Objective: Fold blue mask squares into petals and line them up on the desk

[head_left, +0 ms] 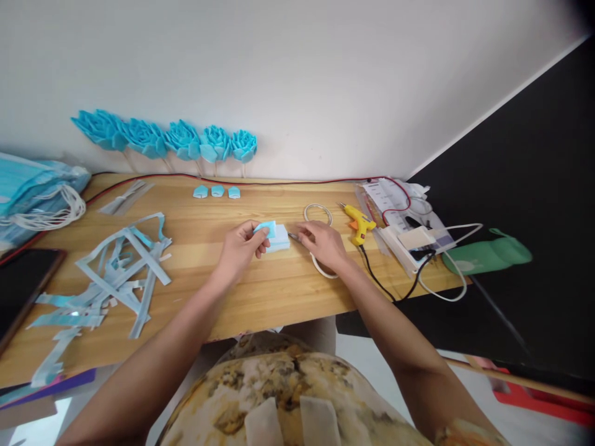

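My left hand (242, 248) pinches a small light-blue fabric piece (264, 230) between thumb and fingers. Just beyond it, and partly behind it, a neat stack of pale-blue squares (281, 240) sits on the wooden table. My right hand (321, 243) is closed over the middle of a pair of scissors with large pale loop handles (318, 207). Their dark tip points left, close to the stack. Part of the scissors is hidden under the hand. Three small folded blue pieces (217, 191) lie in a row farther back.
Several blue fabric flowers (183, 140) on sticks lean against the wall. Cut strips (125, 272) are heaped at left, near a phone (28, 285) and bagged masks (37, 192). At right are a yellow glue gun (360, 224), a power strip (400, 249) with cables and a green bottle (483, 255).
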{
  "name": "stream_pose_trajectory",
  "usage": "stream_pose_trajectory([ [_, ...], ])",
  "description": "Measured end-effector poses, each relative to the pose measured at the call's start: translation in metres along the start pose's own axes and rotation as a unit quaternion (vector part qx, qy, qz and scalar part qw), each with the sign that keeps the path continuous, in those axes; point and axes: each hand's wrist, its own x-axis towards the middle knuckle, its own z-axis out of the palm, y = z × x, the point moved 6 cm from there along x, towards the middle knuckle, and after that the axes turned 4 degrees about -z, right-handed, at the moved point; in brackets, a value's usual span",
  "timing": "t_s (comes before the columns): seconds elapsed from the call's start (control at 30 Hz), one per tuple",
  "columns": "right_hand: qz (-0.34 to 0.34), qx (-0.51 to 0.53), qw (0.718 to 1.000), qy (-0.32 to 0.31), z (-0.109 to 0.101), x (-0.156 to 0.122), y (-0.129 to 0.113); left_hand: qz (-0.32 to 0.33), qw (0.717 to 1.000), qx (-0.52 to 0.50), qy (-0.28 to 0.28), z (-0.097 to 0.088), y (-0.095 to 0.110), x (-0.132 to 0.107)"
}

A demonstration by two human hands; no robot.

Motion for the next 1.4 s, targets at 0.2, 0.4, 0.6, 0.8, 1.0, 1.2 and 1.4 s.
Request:
stream_pose_trajectory([
  [0.2, -0.019, -0.019, 1.000, -0.004, 0.010, 0.009, -0.010, -0.001, 1.000, -0.001, 0.004, -0.001, 0.000, 0.001],
  [0.4, 0.044, 0.052, 0.997, 0.044, 0.016, 0.008, 0.005, -0.008, 1.000, -0.001, 0.001, -0.001, 0.000, 0.001],
  [0.6, 0.114, 0.230, 0.965, 0.060, 0.019, 0.006, 0.019, -0.012, 1.000, 0.003, -0.003, 0.001, 0.000, 0.000],
  [0.8, -0.067, 0.166, 0.966, 0.188, -0.028, 0.007, -0.029, -0.030, 0.999, 0.014, -0.020, 0.004, -0.003, 0.001],
  [1.0, -0.250, 0.085, 0.933, 0.246, -0.041, 0.015, -0.071, -0.039, 0.998, 0.012, -0.045, 0.005, -0.004, 0.001],
  [1.2, -0.300, 0.040, 0.919, 0.253, -0.025, 0.013, -0.069, -0.057, 0.997, 0.006, -0.047, 0.004, -0.006, 0.002],
  [1.4, -0.311, 0.033, 0.914, 0.258, -0.024, 0.010, -0.071, -0.051, 0.997, 0.002, -0.056, 0.006, -0.009, 0.001],
])
